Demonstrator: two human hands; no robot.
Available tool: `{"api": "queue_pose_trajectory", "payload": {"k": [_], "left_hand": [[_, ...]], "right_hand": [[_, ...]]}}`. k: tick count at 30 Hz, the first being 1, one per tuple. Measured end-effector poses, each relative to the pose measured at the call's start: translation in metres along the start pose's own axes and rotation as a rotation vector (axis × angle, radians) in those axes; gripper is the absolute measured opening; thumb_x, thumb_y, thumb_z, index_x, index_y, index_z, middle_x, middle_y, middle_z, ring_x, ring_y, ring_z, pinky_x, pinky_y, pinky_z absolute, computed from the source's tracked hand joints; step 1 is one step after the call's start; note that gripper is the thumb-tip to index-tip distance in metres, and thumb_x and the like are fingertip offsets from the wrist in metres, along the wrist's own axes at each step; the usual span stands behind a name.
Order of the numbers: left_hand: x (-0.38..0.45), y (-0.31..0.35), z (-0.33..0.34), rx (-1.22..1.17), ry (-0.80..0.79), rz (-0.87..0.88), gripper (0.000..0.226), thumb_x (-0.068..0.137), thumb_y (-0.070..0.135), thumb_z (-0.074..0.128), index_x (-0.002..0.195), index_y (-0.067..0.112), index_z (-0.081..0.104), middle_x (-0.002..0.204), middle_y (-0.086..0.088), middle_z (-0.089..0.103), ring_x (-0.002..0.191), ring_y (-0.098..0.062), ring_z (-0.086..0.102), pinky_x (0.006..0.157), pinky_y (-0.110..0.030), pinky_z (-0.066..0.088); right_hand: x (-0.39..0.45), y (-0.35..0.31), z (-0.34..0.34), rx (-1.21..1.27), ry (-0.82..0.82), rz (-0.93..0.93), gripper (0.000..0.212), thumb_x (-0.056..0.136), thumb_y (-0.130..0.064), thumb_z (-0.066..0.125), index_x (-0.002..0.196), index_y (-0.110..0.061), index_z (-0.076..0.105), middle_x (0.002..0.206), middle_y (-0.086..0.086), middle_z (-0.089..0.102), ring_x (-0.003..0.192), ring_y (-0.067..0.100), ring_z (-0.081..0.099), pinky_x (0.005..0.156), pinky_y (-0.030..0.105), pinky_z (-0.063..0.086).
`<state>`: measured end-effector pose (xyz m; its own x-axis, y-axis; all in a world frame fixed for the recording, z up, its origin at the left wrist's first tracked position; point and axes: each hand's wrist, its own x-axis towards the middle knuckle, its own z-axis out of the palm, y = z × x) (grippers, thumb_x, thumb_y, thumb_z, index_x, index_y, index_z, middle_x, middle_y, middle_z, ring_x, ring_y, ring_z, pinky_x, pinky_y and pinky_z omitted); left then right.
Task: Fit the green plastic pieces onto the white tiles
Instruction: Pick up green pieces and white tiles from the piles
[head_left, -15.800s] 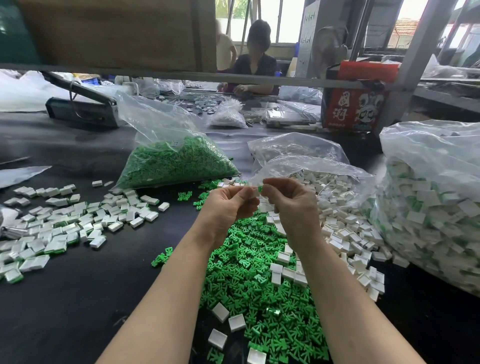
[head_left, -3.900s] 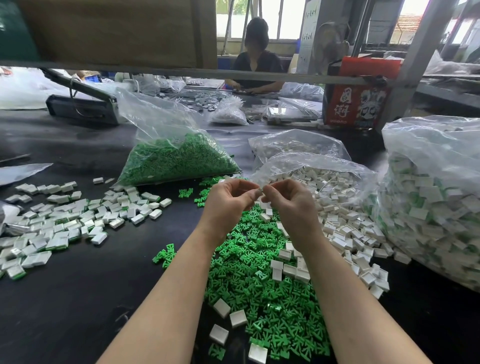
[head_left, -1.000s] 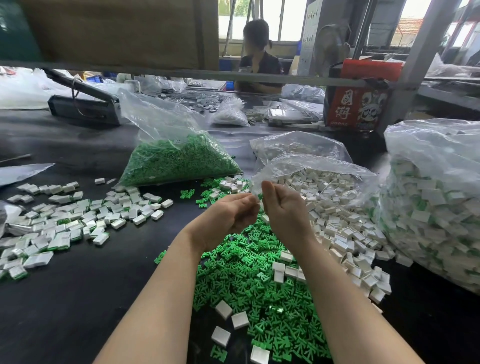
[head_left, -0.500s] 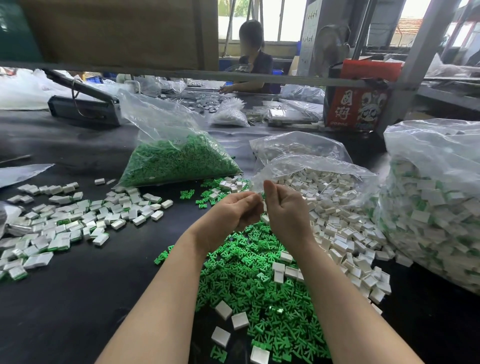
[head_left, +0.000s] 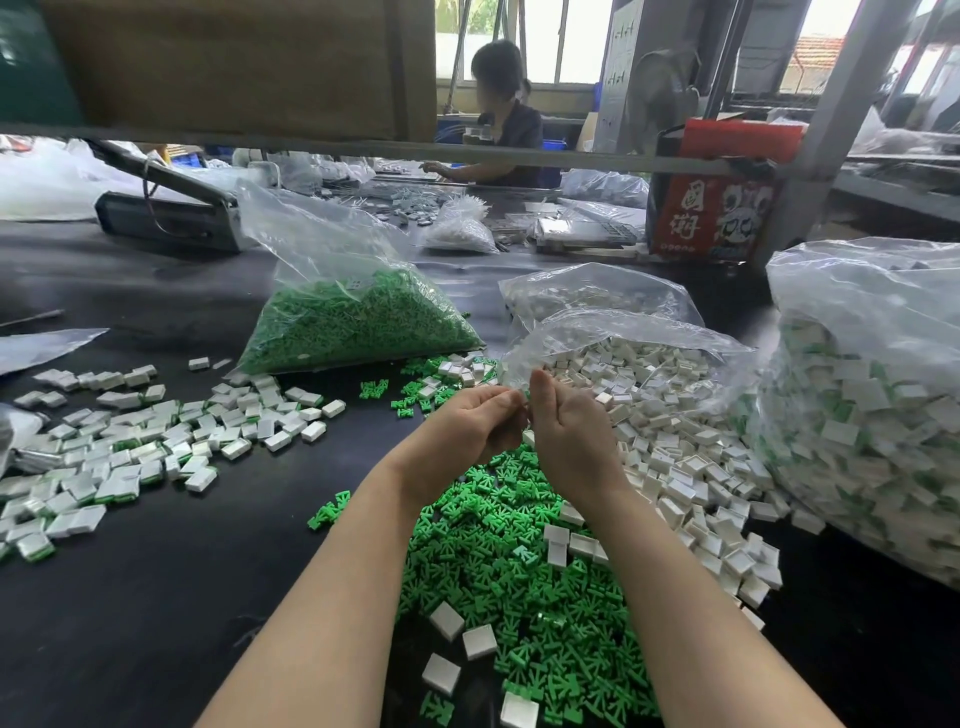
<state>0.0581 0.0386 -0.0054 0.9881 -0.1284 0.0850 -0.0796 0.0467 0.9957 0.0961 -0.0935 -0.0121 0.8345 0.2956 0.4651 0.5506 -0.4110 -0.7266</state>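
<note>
since a second before, the left hand and right hand had stayed pressed together, fingers curled; what they pinched was hidden. loose green plastic pieces and small white square tiles lay beneath, so probably a fit underway.

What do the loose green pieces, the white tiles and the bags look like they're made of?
Green pieces: likely moulded plastic, uniform bright colour, slight sheen. White tiles: probably glossy plastic, judging by their highlights. Bags: thin clear plastic film, crinkled and see-through.

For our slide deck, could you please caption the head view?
Left hand and right hand meet above loose green pieces beside white tiles.
</note>
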Motion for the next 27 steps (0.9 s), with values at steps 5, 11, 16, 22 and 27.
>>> {"api": "queue_pose_trajectory", "payload": {"k": [5, 11, 16, 22, 27], "left_hand": [[-0.0007, -0.0005, -0.0032, -0.022, -0.023, 0.020, 0.037, 0.103, 0.021, 0.041, 0.071, 0.025, 0.060, 0.064, 0.009, 0.045, 0.054, -0.001, 0.039, 0.047, -0.008, 0.035], [0.0017, -0.0040, -0.0045, 0.108, 0.021, 0.000, 0.025, 0.105, 0.022, 0.040, 0.082, 0.015, 0.050, 0.061, 0.011, 0.044, 0.052, -0.001, 0.038, 0.048, -0.009, 0.035], [0.0025, -0.0063, -0.0065, 0.209, 0.051, -0.028, 0.022, 0.104, 0.025, 0.041, 0.094, 0.009, 0.052, 0.066, 0.007, 0.043, 0.060, -0.007, 0.037, 0.068, -0.027, 0.036], [0.0004, -0.0051, -0.0071, 0.266, 0.064, -0.040, 0.022, 0.105, 0.023, 0.038, 0.091, 0.011, 0.050, 0.063, 0.009, 0.041, 0.058, -0.006, 0.036, 0.061, -0.024, 0.034], [0.0006, -0.0020, -0.0049, 0.245, 0.079, -0.045, 0.022, 0.106, 0.020, 0.037, 0.096, 0.012, 0.055, 0.078, -0.003, 0.044, 0.071, -0.012, 0.040, 0.078, -0.031, 0.038]], "right_hand": [[0.0014, -0.0034, -0.0002, 0.376, -0.078, 0.172, 0.048, 0.103, -0.037, 0.040, 0.059, -0.018, 0.044, 0.050, -0.009, 0.040, 0.045, 0.003, 0.033, 0.048, 0.020, 0.029], [-0.0003, -0.0001, 0.0018, 0.064, 0.011, 0.066, 0.041, 0.101, -0.043, 0.043, 0.071, -0.020, 0.058, 0.050, -0.012, 0.051, 0.046, 0.003, 0.044, 0.049, 0.023, 0.032], [-0.0013, 0.0008, 0.0021, -0.200, -0.043, -0.006, 0.039, 0.104, -0.038, 0.036, 0.068, -0.026, 0.045, 0.059, -0.008, 0.050, 0.055, 0.015, 0.049, 0.054, 0.032, 0.031], [-0.0025, 0.0015, 0.0042, -0.145, -0.120, -0.003, 0.025, 0.102, -0.021, 0.038, 0.080, -0.015, 0.049, 0.070, 0.001, 0.054, 0.067, 0.022, 0.050, 0.063, 0.040, 0.040], [-0.0021, -0.0004, 0.0066, 0.115, -0.176, 0.155, 0.030, 0.104, -0.018, 0.037, 0.086, -0.003, 0.056, 0.075, 0.004, 0.053, 0.072, 0.023, 0.047, 0.075, 0.056, 0.043]]}}
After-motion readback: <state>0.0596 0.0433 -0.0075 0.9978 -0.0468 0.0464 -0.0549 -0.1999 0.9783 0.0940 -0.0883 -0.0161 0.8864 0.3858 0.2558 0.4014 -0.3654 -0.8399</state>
